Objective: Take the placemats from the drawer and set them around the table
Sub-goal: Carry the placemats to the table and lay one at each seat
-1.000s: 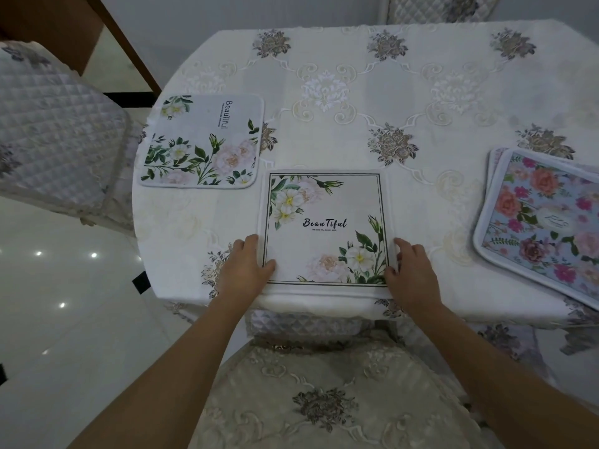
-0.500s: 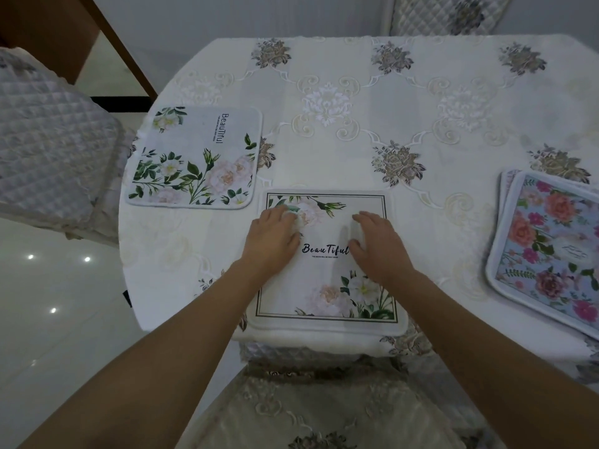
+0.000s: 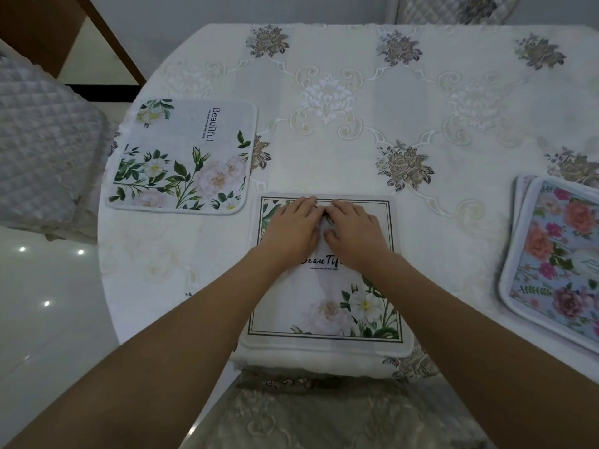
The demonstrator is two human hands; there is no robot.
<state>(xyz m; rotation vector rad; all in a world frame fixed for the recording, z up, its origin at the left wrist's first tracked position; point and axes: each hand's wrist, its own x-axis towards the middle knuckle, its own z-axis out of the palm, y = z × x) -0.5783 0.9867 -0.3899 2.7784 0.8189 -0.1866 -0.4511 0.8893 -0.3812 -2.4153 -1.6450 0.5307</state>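
Observation:
A square white placemat (image 3: 327, 306) with flowers and a dark border lies at the table's near edge. My left hand (image 3: 290, 230) and my right hand (image 3: 355, 231) rest flat on its far half, side by side, fingers straight and nearly touching. A second white floral placemat (image 3: 184, 157) lies to the left near the table's rim. Blue placemats with pink and orange roses (image 3: 560, 264) lie stacked at the right edge, partly cut off by the frame.
The round table (image 3: 356, 124) wears a cream embroidered cloth. A quilted chair (image 3: 42, 150) stands at the left, another chair's seat (image 3: 324, 416) is right below me, and a third chair back (image 3: 453, 8) is at the far side.
Both hands have slid from the placemat's near corners up over its middle to its far half and come together. The placemat stays where it was.

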